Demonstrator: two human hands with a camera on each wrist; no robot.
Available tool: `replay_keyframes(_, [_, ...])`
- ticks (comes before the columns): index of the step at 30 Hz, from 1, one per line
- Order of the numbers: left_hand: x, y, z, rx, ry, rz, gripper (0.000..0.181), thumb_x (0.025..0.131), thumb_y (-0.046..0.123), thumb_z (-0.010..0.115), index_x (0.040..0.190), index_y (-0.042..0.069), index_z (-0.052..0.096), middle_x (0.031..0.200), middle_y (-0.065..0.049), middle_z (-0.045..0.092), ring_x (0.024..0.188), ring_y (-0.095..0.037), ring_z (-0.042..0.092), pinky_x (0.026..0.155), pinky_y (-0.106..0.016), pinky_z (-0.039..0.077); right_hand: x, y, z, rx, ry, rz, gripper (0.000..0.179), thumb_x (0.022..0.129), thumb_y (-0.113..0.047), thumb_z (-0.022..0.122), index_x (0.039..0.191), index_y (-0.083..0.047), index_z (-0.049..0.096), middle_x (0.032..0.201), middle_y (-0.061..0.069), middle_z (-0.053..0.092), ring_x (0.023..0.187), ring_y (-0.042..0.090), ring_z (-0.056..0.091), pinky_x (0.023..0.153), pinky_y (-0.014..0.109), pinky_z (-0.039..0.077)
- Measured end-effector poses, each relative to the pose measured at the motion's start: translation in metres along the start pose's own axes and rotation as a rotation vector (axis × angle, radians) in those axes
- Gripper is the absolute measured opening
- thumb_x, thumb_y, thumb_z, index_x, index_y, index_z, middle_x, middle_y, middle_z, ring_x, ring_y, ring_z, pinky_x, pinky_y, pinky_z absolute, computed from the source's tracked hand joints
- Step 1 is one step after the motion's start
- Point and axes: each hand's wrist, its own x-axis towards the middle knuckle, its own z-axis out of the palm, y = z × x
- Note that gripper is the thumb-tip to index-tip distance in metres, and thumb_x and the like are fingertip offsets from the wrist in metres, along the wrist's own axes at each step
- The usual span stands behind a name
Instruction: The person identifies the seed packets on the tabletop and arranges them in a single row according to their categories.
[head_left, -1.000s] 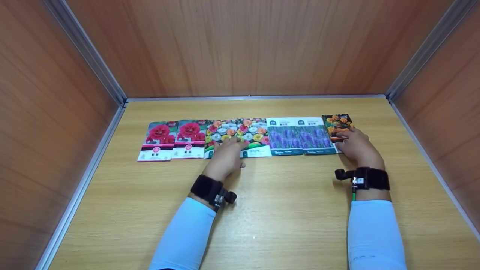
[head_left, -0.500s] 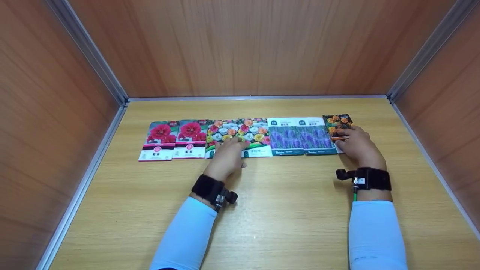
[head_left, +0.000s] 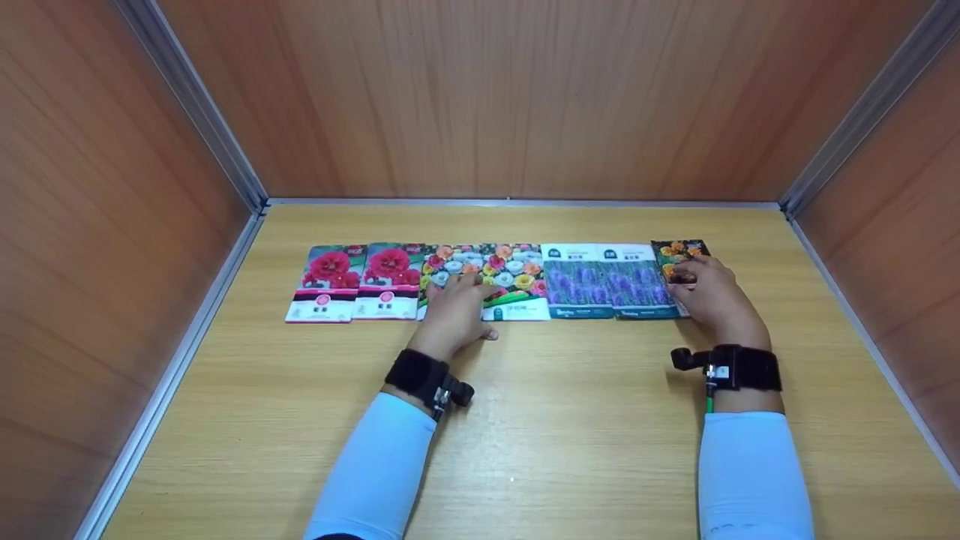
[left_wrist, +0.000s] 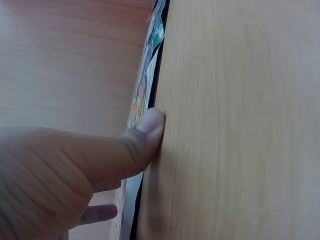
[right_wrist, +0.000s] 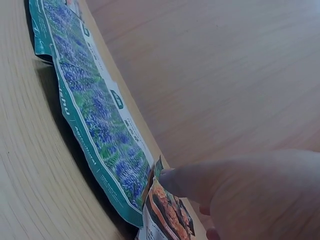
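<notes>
Flower seed packets lie side by side in a row. My left hand [head_left: 454,315] rests with spread fingers on the two multicoloured-flower packets [head_left: 517,281]; its thumb [left_wrist: 147,130] is at their near edge in the left wrist view. At the row's right end, my right hand [head_left: 716,300] holds the orange-flower seed packet [head_left: 679,251] between thumb and fingers. That packet bows up a little in the right wrist view, its left edge against a purple-flower packet [right_wrist: 110,135]. My hand covers its lower part.
Two pink-red flower packets [head_left: 386,281] form the row's left end. Two purple-flower packets [head_left: 581,281] lie between my hands. Wood panels [head_left: 480,97] with metal edging enclose the tabletop [head_left: 570,435] at the back and both sides.
The head view has shifted slightly, so the row appears a little lower and further right. Both hands stay at the same packets; the packets keep their order.
</notes>
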Motion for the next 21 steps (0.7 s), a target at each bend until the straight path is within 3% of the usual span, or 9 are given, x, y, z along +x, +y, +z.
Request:
replay_keyframes(4, [0.0022, 0.0004, 0.0022, 0.009, 0.026, -0.013, 0.085, 0.083, 0.046, 0.101, 0.161, 0.035, 0.066, 0.181, -0.008, 0.043, 0.170, -0.041, 0.033, 0.134, -0.087, 0.007, -0.0027, 0.0004, 0.0010, 0.024, 0.017, 0.001, 0.056, 0.117, -0.032, 0.065, 0.164, -0.004, 0.055, 0.188, 0.032, 0.010, 0.171, 0.063, 0.012, 0.133, 0.081, 0.025])
replay_keyframes(10, [0.0023, 0.0017, 0.0029, 0.026, 0.071, -0.016, 0.087, 0.080, 0.046, 0.103, 0.158, 0.033, 0.069, 0.180, -0.008, 0.044, 0.170, -0.039, 0.034, 0.133, -0.088, 0.007, -0.0011, 0.0009, 0.0019, 0.029, 0.009, -0.011, 0.055, 0.117, -0.031, 0.064, 0.164, -0.003, 0.057, 0.189, 0.029, 0.012, 0.172, 0.061, 0.011, 0.135, 0.078, 0.023])
replay_keyframes(21, [0.0023, 0.0009, 0.0021, 0.006, 0.078, -0.015, 0.089, 0.078, 0.044, 0.105, 0.159, 0.032, 0.068, 0.181, -0.006, 0.045, 0.172, -0.038, 0.033, 0.133, -0.088, 0.007, -0.0010, -0.0026, -0.0006, 0.026, -0.003, -0.046, 0.053, 0.118, -0.027, 0.061, 0.163, 0.000, 0.058, 0.187, 0.028, 0.022, 0.174, 0.056, 0.013, 0.138, 0.074, 0.022])
